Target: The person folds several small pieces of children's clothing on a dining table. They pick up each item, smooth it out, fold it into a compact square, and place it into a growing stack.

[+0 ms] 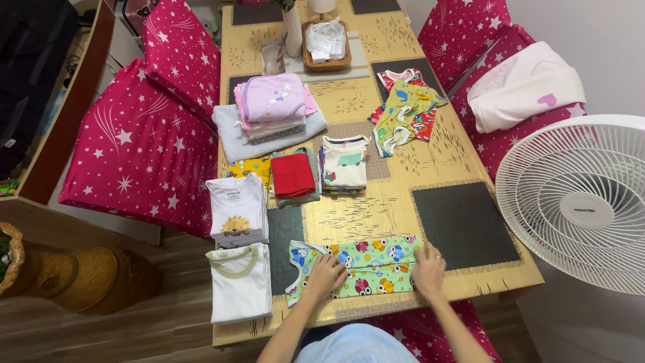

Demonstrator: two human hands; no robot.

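Observation:
A green child's garment with a colourful owl print (369, 259) lies flat along the near edge of the yellow-patterned table (396, 208). My left hand (326, 274) rests palm down on its left part, near the neckline. My right hand (428, 267) presses flat on its right end. Neither hand grips anything; the fingers are spread on the cloth.
Folded piles stand to the left: white tops (236, 210), a white vest (240, 282), a red piece (293, 176), a printed stack (344, 161), a lilac pile (272, 107). Unfolded clothes (403, 111) lie far right. Dark placemat (463, 225), wicker basket (326, 44), white fan (581, 202), star-print chairs (144, 141).

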